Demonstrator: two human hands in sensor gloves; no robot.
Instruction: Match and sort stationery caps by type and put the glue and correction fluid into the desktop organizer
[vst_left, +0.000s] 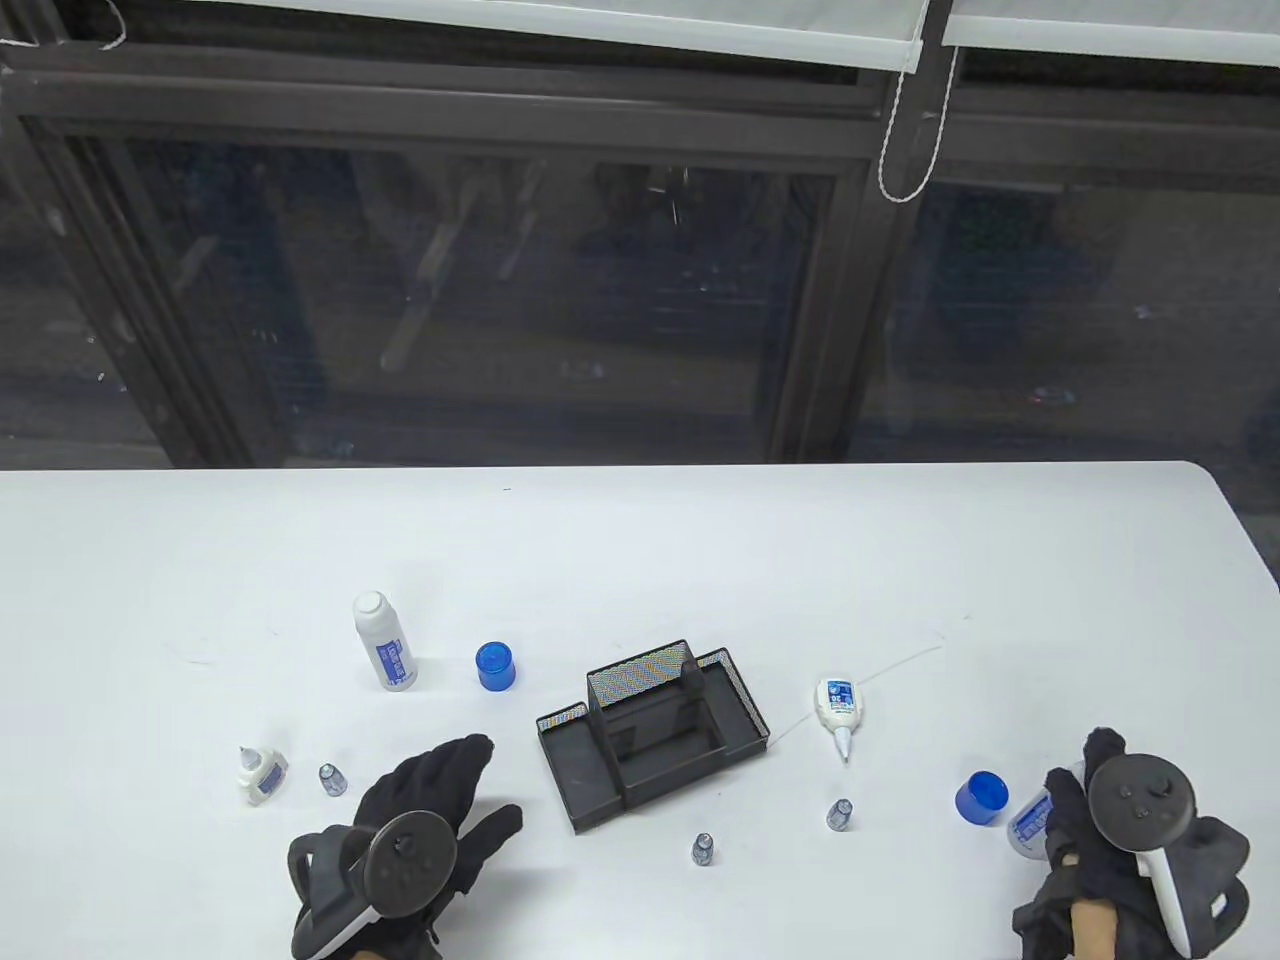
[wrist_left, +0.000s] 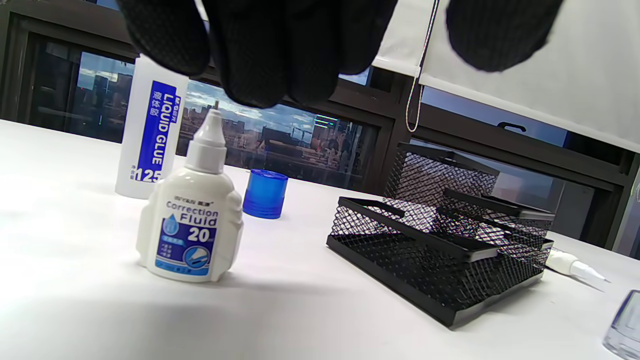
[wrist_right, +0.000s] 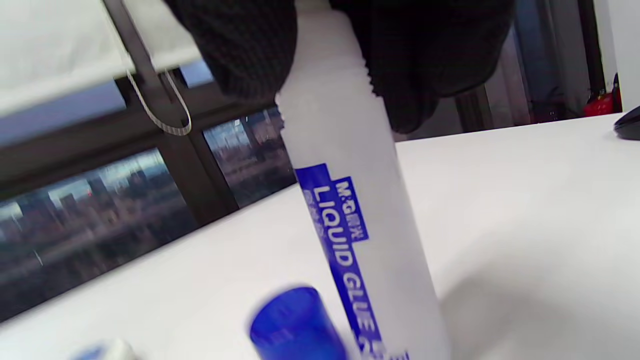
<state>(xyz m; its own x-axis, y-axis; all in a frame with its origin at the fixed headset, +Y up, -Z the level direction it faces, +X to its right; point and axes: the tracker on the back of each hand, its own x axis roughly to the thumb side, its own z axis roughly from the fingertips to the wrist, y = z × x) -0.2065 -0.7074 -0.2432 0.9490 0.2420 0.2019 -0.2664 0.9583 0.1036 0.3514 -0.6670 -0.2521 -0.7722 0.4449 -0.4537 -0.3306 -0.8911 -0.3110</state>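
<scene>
table (vst_left: 700, 540): white | window (vst_left: 450, 280): dark | blind cord (vst_left: 905, 130): hanging

The organizer (vst_left: 655, 735) sits mid-table. Left of it stand a glue bottle (vst_left: 383, 641), a large cap (vst_left: 497, 666) and (nearer the front edge) a correction fluid bottle (vst_left: 262, 775). Right of it another correction fluid bottle (vst_left: 838, 711) lies flat; two small caps (vst_left: 703, 849) (vst_left: 839, 814) stand before it.

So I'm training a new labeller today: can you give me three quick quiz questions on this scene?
1. True or false: the organizer already holds a bottle.
2. How many blue caps are on the table? A) one B) two C) three
3. What does the right hand grip?

Key:
1. False; it holds nothing.
2. B: one blue cap by the standing glue bottle, another blue cap by the right hand.
3. A liquid glue bottle, by its top.
</scene>
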